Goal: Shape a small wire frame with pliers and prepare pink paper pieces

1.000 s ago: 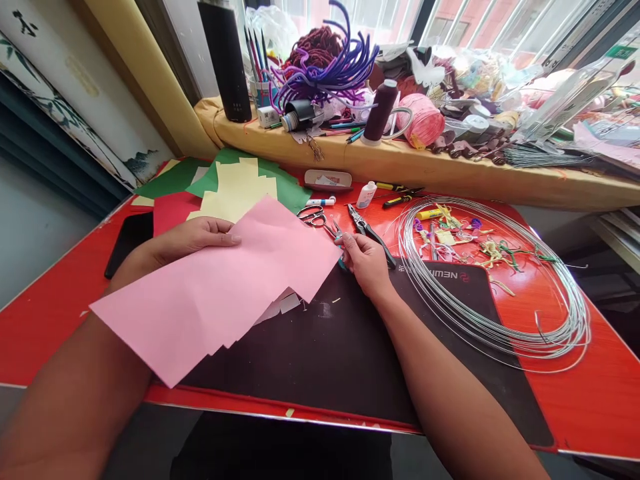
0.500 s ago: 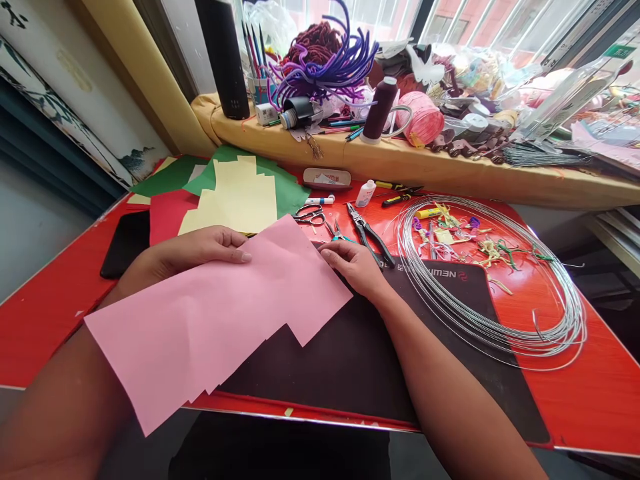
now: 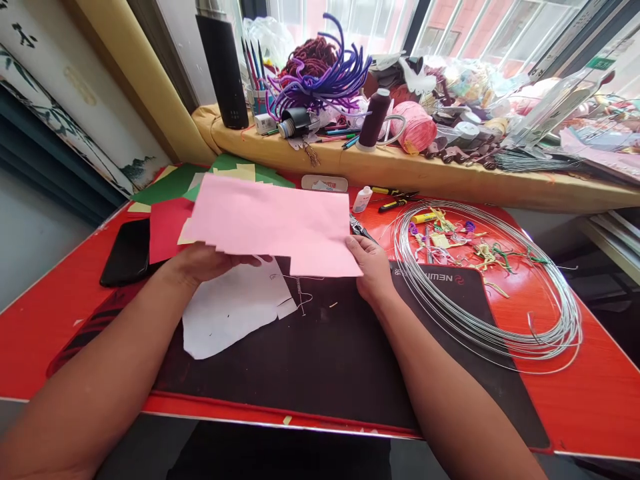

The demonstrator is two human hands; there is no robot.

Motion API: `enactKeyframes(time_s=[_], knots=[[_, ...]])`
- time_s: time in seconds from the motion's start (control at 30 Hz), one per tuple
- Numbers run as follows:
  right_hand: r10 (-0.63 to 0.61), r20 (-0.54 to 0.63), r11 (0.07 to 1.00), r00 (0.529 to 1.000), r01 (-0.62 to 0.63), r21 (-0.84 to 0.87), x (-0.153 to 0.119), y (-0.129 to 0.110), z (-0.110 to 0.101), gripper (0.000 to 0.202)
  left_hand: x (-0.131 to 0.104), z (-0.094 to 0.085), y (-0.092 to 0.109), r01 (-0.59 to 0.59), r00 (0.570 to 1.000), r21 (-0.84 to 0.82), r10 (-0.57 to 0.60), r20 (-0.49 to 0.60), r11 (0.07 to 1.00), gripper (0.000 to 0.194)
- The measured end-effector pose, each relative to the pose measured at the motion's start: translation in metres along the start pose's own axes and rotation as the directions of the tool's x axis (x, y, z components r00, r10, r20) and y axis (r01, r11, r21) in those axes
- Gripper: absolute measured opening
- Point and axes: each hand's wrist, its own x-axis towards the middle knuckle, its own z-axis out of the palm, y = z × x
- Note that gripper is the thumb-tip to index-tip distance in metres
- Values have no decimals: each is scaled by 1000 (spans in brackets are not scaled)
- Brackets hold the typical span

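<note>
A pink sheet of paper [image 3: 273,217] with a stepped lower edge is held up above the dark mat [image 3: 320,360]. My left hand [image 3: 215,261] supports it from below near its left part, palm up, with some fingers under the sheet. At the sheet's lower right corner, my right hand [image 3: 367,263] pinches the edge between thumb and fingers. Beneath the pink paper a white sheet [image 3: 235,310] lies on the mat, with thin wire pieces [image 3: 300,293] beside it.
Green [image 3: 170,185] and red paper [image 3: 167,227] lie at the back left, beside a black phone [image 3: 125,252]. A wire coil [image 3: 565,300] sits on the right around scraps. Pliers [image 3: 361,229] and a white bottle [image 3: 362,199] stand behind my right hand. Yarn [image 3: 413,127] crowds the sill.
The pink paper has been raised and turned level, uncovering the white sheet and wire pieces. My left hand has moved down to the paper's underside; my right hand now holds its lower right corner.
</note>
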Motion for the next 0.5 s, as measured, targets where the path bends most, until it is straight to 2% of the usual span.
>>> enactKeyframes(time_s=[0.03, 0.07, 0.1, 0.13, 0.17, 0.23, 0.3, 0.37, 0.5], knots=[[11, -4, 999, 1000, -10, 38, 0, -1, 1, 37, 0, 5, 1, 28, 992, 5, -28, 125, 1000, 38], [15, 0, 998, 1000, -15, 54, -1, -1, 2, 38, -1, 10, 2, 52, 961, 1, -50, 272, 999, 43], [13, 13, 999, 1000, -14, 49, -3, -2, 4, 39, -1, 14, 2, 66, 929, -28, -51, 366, 997, 48], [7, 38, 1000, 999, -8, 27, -5, -3, 5, 39, -2, 18, 2, 76, 911, -67, -42, 411, 995, 50], [-2, 74, 1000, 997, 3, -7, -8, -3, 7, 38, -2, 21, 1, 85, 917, -115, -33, 397, 990, 48], [-25, 183, 994, 983, 43, -98, -14, -5, 11, 37, 0, 25, -1, 80, 972, -210, -29, 235, 974, 41], [-29, 304, 976, 952, 92, -196, -20, -8, 16, 38, 3, 25, -3, 46, 999, -273, -41, 24, 961, 31], [-17, 375, 951, 927, 131, -281, -25, -10, 20, 39, 8, 23, -4, 3, 991, -289, -40, -124, 957, 27], [2, 358, 952, 934, 108, -286, -25, -11, 20, 47, 13, 16, -1, -42, 971, -184, -3, -239, 982, 34]])
